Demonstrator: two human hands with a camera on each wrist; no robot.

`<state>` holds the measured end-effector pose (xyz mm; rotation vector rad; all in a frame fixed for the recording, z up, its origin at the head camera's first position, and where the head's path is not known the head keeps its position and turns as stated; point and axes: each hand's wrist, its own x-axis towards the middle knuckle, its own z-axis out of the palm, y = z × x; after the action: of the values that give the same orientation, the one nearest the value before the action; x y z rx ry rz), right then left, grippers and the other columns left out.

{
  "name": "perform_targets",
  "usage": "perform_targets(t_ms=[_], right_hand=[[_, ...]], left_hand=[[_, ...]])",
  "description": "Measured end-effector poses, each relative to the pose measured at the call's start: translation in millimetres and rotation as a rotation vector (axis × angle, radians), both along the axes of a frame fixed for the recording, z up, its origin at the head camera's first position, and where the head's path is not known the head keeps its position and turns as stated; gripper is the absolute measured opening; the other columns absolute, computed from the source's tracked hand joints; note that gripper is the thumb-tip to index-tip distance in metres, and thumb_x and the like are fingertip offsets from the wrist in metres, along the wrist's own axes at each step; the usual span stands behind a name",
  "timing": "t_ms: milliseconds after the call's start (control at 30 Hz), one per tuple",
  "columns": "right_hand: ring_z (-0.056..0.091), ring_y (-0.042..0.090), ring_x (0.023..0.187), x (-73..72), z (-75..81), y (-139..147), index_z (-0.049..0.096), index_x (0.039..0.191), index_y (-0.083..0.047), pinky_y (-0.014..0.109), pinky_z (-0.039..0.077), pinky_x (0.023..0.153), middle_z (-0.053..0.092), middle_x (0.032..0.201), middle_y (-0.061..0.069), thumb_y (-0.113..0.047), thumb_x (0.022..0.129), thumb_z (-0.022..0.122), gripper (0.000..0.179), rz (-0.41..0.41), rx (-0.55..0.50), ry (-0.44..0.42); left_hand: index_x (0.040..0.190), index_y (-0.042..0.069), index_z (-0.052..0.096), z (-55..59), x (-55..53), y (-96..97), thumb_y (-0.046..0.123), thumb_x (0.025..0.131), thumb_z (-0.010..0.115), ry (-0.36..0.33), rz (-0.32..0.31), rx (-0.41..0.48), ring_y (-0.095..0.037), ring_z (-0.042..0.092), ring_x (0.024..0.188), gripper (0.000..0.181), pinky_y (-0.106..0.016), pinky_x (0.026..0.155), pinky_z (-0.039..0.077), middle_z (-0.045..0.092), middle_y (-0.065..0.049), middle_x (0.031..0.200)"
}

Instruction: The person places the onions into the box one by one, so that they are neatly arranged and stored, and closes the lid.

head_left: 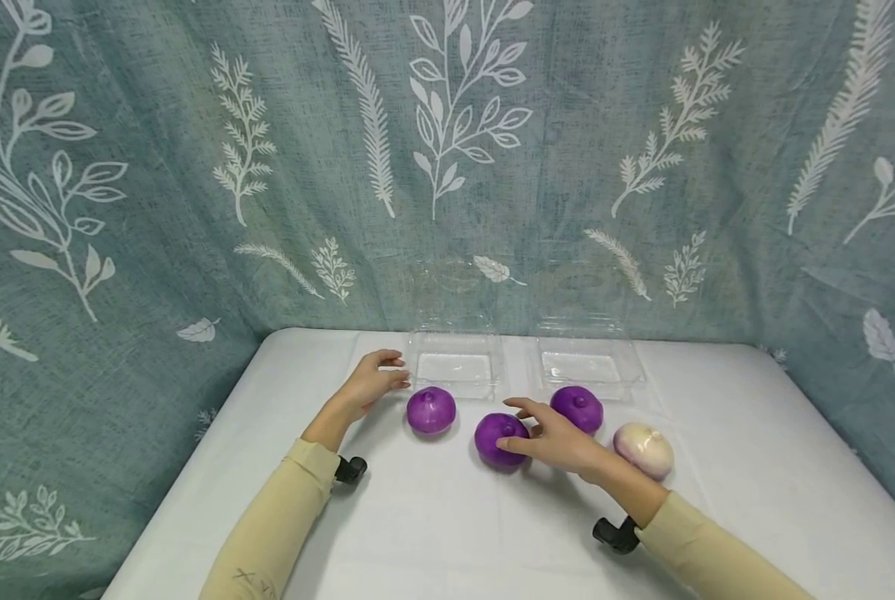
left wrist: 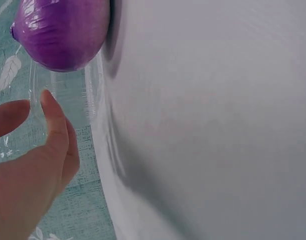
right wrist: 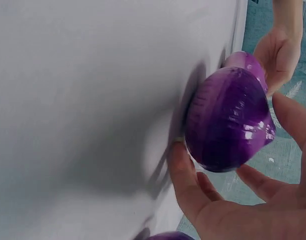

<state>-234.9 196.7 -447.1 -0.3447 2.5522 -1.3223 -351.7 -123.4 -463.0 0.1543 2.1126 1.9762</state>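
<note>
My right hand (head_left: pixel 556 437) holds its curved fingers and thumb round the middle purple onion (head_left: pixel 497 439), a glossy one with a small nub. The thumb overlaps its near side in the head view, while the index finger stands a little off it. In the right wrist view the same onion (right wrist: pixel 227 120) fills the space between the fingers. My left hand (head_left: pixel 374 382) hovers beside another purple onion (head_left: pixel 431 411), fingers loosely bent round nothing. That onion (left wrist: pixel 63 32) appears above the left fingertips in the left wrist view.
Two clear plastic containers (head_left: pixel 410 367) (head_left: pixel 631 362) stand at the white table's (head_left: pixel 432 517) back edge, lids raised. A third purple onion (head_left: pixel 577 408) lies behind my right hand, and a white-and-purple bulb (head_left: pixel 645 450) is beside my right wrist. A patterned curtain (head_left: pixel 560 167) surrounds the table.
</note>
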Motion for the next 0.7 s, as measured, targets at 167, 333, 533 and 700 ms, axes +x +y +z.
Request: perform_targets(t_ms=[167,333,533,700], right_hand=[[0.062,0.027,0.111,-1.6,-4.1,-4.5,0.056,0.144,-0.012,0.037,0.056,0.082,0.059,0.13,0.014,-0.034,0.089,0.08,0.064,0.017,-0.001,-0.002],[0.063,0.028,0.112,-4.6,-2.9,-7.2,0.059,0.141,-0.012,0.037,0.057,0.082,0.061,0.128,0.014,-0.035,0.09,0.08,0.06,0.028,0.016,0.009],[0.062,0.027,0.11,-12.4,7.5,-13.0,0.057,0.143,-0.011,0.036,0.056,0.083,0.059,0.13,0.015,-0.036,0.091,0.079,0.062,0.04,0.021,0.016],[0.061,0.029,0.114,-21.2,23.4,-19.7,0.054,0.146,-0.01,0.038,0.057,0.085,0.058,0.132,0.016,-0.036,0.092,0.078,0.065,0.058,0.012,0.026]], left_hand=[[0.149,-0.016,0.034,-2.1,-4.4,-0.3,-0.012,0.095,0.055,-0.065,0.002,0.088,-0.037,0.057,0.117,0.058,-0.03,0.098,0.058,0.042,-0.03,0.136],[0.149,-0.016,0.035,-1.5,-5.4,-1.3,-0.014,0.095,0.056,-0.091,-0.003,0.121,-0.034,0.059,0.114,0.058,-0.031,0.099,0.057,0.048,-0.024,0.124],[0.148,-0.015,0.039,0.5,-4.5,-2.9,-0.014,0.096,0.056,-0.127,-0.002,0.144,-0.022,0.064,0.097,0.055,-0.03,0.097,0.058,0.052,-0.011,0.103],[0.148,-0.016,0.039,-1.0,-4.2,-2.2,-0.015,0.096,0.054,-0.128,-0.003,0.17,-0.019,0.065,0.093,0.054,-0.029,0.096,0.059,0.053,-0.012,0.102]])
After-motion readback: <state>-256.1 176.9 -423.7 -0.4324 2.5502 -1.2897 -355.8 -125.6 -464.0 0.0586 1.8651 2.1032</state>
